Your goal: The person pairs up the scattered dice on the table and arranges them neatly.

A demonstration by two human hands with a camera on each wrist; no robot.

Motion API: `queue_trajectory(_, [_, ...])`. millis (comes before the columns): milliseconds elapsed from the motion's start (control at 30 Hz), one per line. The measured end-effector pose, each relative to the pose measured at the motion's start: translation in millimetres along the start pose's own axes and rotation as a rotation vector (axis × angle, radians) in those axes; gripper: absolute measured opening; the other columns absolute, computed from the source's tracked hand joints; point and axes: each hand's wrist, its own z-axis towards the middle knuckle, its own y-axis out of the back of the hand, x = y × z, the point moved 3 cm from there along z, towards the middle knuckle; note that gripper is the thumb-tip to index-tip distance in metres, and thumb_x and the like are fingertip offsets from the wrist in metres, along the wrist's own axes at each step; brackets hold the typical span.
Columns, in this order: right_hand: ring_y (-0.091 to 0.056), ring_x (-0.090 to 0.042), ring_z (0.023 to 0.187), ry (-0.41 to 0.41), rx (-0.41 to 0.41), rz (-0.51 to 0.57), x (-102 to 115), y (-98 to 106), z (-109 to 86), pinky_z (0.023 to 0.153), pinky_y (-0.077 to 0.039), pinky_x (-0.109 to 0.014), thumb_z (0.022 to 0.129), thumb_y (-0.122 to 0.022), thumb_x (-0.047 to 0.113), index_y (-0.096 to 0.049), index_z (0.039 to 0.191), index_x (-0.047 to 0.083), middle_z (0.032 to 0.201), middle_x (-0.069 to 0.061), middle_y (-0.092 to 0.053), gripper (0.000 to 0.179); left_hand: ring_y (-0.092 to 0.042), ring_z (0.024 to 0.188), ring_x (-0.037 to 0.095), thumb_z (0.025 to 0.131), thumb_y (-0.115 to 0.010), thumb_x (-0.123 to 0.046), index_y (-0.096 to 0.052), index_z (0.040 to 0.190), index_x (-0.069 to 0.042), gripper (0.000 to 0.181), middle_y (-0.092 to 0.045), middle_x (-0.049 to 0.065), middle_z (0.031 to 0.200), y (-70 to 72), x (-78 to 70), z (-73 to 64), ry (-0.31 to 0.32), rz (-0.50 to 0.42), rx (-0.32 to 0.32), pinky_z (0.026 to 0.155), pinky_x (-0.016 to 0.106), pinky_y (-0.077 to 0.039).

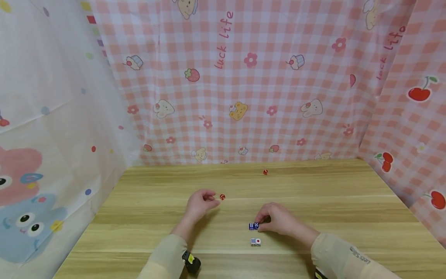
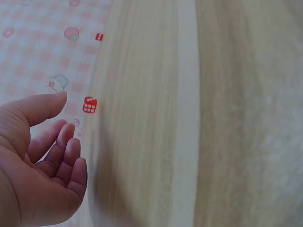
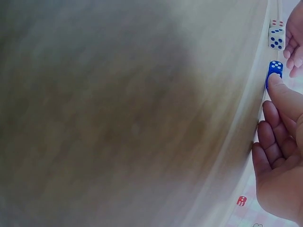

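My right hand (image 1: 278, 221) pinches a blue die (image 1: 256, 226) between thumb and fingers, side by side with a second blue die (image 1: 251, 226). In the right wrist view the thumb covers part of the blue dice (image 3: 275, 69). Just in front of this pair, toward me, two white dice (image 1: 256, 242) sit together on the table. My left hand (image 1: 199, 206) holds nothing, its fingers loosely bent beside a red die (image 1: 222, 197). A small gap shows between those fingers and the red die (image 2: 90, 105) in the left wrist view.
Another red die (image 1: 265, 172) lies near the back edge of the wooden table (image 1: 313, 186). A pink checked cloth (image 1: 223, 89) hangs behind the table, and printed cloths close in both sides.
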Motion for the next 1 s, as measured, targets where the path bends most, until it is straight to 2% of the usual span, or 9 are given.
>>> queue_trajectory(167, [-0.057, -0.004, 0.08, 0.011, 0.002, 0.018, 2.2, 1.2, -0.4, 0.079, -0.045, -0.033, 0.076, -0.086, 0.016, -0.076, 0.084, 0.02, 0.084, 0.015, -0.065, 0.013, -0.059, 0.081, 0.017, 0.078, -0.082, -0.006, -0.067, 0.106, 0.007, 0.035, -0.067, 0.007, 0.088, 0.6, 2.8, 1.8, 0.022, 0.013, 0.005, 0.069, 0.029, -0.049])
queue_trajectory(433, [-0.056, -0.003, 0.08, 0.019, 0.001, 0.025, 2.2, 1.7, -0.7, 0.079, -0.045, -0.033, 0.076, -0.086, 0.017, -0.076, 0.084, 0.02, 0.083, 0.016, -0.065, 0.013, -0.061, 0.088, 0.022, 0.077, -0.083, -0.006, -0.069, 0.106, 0.005, 0.034, -0.068, 0.012, 0.094, -4.1, 1.1, 5.6, 0.02, 0.056, 0.011, 0.078, 0.035, -0.051])
queue_trajectory(700, [-0.056, -0.004, 0.081, 0.028, 0.003, 0.02, 2.4, 1.4, -0.1, 0.081, -0.044, -0.034, 0.075, -0.086, 0.018, -0.076, 0.085, 0.02, 0.085, 0.016, -0.065, 0.015, -0.061, 0.088, 0.02, 0.078, -0.083, -0.007, -0.07, 0.107, 0.002, 0.033, -0.068, 0.008, 0.095, -11.0, 2.4, 12.7, 0.061, 0.072, 0.001, 0.08, 0.036, -0.051])
queue_trajectory(1000, [-0.057, -0.005, 0.082, 0.032, 0.006, 0.037, 2.5, 2.1, -1.1, 0.079, -0.045, -0.032, 0.075, -0.086, 0.017, -0.076, 0.085, 0.019, 0.085, 0.015, -0.065, 0.015, -0.062, 0.084, 0.019, 0.075, -0.085, -0.008, -0.071, 0.1, -0.001, 0.029, -0.069, 0.005, 0.09, -17.4, 3.8, 16.0, 0.055, 0.101, -0.044, 0.081, 0.036, -0.051])
